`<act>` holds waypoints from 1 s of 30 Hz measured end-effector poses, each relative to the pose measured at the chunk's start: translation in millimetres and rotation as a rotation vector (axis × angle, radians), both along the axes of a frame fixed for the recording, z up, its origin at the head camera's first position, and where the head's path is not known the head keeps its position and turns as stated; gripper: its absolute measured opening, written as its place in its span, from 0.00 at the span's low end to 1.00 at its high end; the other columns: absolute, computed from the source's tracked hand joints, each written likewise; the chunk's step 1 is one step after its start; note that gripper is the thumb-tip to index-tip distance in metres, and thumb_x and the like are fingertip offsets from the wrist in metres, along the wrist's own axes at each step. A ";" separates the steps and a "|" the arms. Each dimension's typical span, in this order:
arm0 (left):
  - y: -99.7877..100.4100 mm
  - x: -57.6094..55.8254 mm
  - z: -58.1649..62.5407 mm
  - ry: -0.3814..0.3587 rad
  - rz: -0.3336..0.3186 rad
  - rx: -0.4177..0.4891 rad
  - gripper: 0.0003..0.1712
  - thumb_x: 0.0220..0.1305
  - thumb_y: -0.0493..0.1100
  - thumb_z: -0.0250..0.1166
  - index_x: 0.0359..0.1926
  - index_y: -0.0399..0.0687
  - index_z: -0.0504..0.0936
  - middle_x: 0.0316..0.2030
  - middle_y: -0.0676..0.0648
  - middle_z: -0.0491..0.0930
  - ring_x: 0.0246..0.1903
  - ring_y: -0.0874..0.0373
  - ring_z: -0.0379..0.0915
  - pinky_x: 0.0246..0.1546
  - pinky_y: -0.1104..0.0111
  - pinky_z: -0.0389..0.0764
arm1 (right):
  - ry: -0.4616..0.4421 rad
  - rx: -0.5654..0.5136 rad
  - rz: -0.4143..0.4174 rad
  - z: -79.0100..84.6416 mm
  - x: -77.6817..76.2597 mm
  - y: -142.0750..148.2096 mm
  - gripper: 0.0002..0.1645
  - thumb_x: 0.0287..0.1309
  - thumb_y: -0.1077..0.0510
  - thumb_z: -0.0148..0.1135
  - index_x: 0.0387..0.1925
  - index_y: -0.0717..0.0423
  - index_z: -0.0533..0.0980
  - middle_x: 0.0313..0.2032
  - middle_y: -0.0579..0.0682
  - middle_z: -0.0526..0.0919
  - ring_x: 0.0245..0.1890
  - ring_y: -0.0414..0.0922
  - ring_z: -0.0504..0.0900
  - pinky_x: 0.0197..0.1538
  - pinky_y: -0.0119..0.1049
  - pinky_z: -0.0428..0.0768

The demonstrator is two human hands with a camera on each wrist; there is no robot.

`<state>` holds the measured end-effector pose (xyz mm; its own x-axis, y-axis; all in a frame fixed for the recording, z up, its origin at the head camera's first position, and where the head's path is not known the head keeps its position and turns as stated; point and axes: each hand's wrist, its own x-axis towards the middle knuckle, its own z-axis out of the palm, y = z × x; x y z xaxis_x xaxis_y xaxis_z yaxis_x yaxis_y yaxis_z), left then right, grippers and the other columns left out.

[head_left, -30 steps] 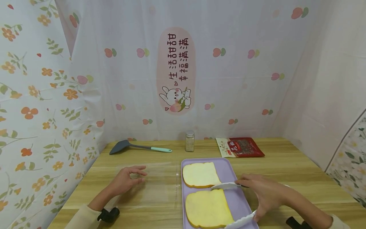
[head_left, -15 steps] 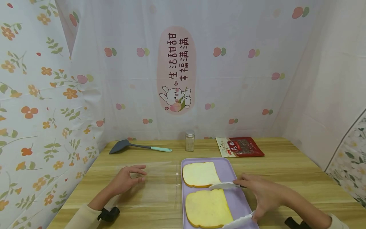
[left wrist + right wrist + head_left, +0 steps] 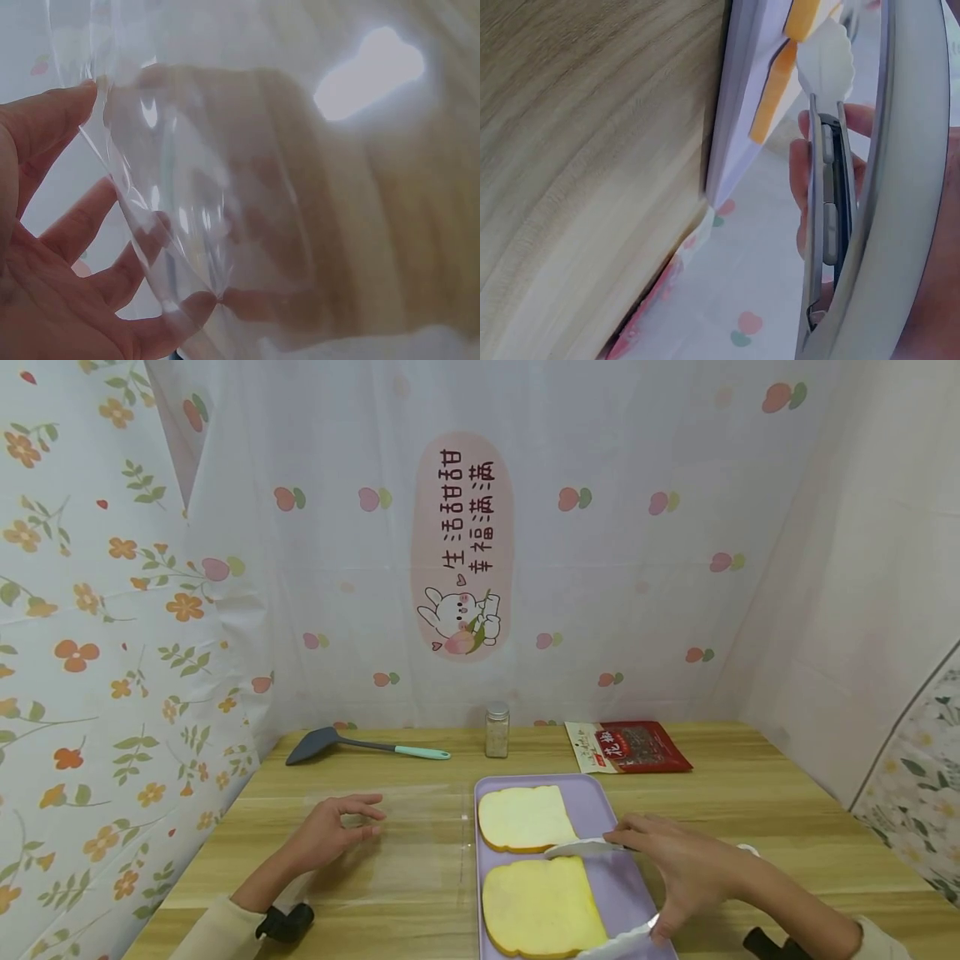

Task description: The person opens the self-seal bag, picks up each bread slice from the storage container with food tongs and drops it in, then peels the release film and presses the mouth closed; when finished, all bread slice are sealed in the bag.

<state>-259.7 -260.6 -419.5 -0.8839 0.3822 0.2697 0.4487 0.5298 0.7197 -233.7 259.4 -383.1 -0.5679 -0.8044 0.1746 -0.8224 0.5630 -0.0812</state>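
Note:
My right hand holds a pair of tongs with white, scalloped ends, spread wide. One end lies between two bread slices and the other along the near edge of the closer, yellower slice. Beyond it, the paler slice rests on the same lilac tray. A clear plastic bag lies left of the tray. My left hand is at its left side, fingers spread. In the left wrist view, fingertips touch the bag's edge, and the plastic is creased there.
Along the back of the wooden table are a dark spatula with a mint handle, a small seasoning jar and a red and white spice packet. Printed curtain cloth hangs behind them and at both sides.
My right hand and the tongs have shifted slightly left, and the closer slice has slid a little left with them. The left hand and the bag look the same.

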 end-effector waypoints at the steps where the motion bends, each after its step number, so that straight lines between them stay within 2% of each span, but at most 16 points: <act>1: 0.0 0.1 -0.1 -0.001 -0.002 0.003 0.10 0.64 0.40 0.68 0.45 0.42 0.88 0.60 0.33 0.75 0.62 0.34 0.68 0.51 0.46 0.76 | 0.002 -0.003 0.003 0.0 -0.4 -0.5 0.65 0.27 0.18 0.72 0.63 0.54 0.73 0.56 0.39 0.70 0.52 0.39 0.71 0.46 0.43 0.79; 4: 0.0 0.1 -0.4 0.002 -0.005 0.007 0.10 0.64 0.40 0.68 0.45 0.42 0.88 0.60 0.32 0.75 0.62 0.34 0.68 0.51 0.46 0.76 | -0.002 -0.007 0.005 0.5 -1.3 -2.2 0.63 0.28 0.18 0.72 0.62 0.53 0.73 0.57 0.38 0.70 0.53 0.40 0.72 0.47 0.45 0.79; 9: -0.2 0.3 0.0 0.022 -0.005 -0.008 0.10 0.64 0.40 0.68 0.45 0.41 0.88 0.60 0.32 0.75 0.62 0.33 0.68 0.53 0.43 0.73 | -0.068 0.017 -0.050 3.0 -1.2 -5.4 0.59 0.29 0.20 0.73 0.62 0.48 0.75 0.57 0.35 0.71 0.54 0.39 0.72 0.50 0.48 0.78; 16: -1.1 -0.6 0.1 0.036 -0.011 -0.010 0.10 0.64 0.40 0.68 0.45 0.41 0.88 0.59 0.32 0.76 0.61 0.32 0.68 0.53 0.42 0.73 | -0.147 0.020 -0.092 9.0 0.7 -8.2 0.57 0.31 0.22 0.74 0.61 0.49 0.78 0.60 0.48 0.76 0.57 0.49 0.75 0.52 0.56 0.77; 20: -0.9 -0.6 0.2 0.038 -0.007 -0.013 0.10 0.64 0.41 0.68 0.45 0.42 0.88 0.59 0.33 0.76 0.61 0.33 0.69 0.53 0.43 0.73 | -0.195 0.005 -0.100 9.6 -1.3 -9.1 0.53 0.33 0.26 0.76 0.60 0.50 0.79 0.58 0.43 0.77 0.57 0.46 0.75 0.53 0.51 0.78; 25: -0.9 0.2 0.2 0.042 -0.004 -0.013 0.10 0.64 0.41 0.69 0.45 0.43 0.88 0.59 0.33 0.76 0.61 0.33 0.69 0.53 0.43 0.73 | -0.224 -0.046 -0.080 6.5 -3.3 -6.4 0.48 0.34 0.30 0.78 0.57 0.49 0.81 0.51 0.33 0.76 0.50 0.37 0.75 0.48 0.39 0.79; 30: -1.2 0.5 -0.5 0.052 0.001 -0.012 0.10 0.63 0.41 0.69 0.45 0.43 0.88 0.59 0.34 0.77 0.61 0.35 0.70 0.53 0.44 0.74 | -0.276 -0.088 -0.079 4.1 -4.8 -0.2 0.46 0.37 0.31 0.78 0.58 0.48 0.81 0.50 0.33 0.76 0.48 0.34 0.74 0.47 0.36 0.79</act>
<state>-259.2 -261.8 -420.0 -0.8691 0.3849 0.3108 0.4849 0.5383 0.6892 -238.5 259.1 -379.0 -0.6641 -0.7442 0.0720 -0.7163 0.6057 -0.3465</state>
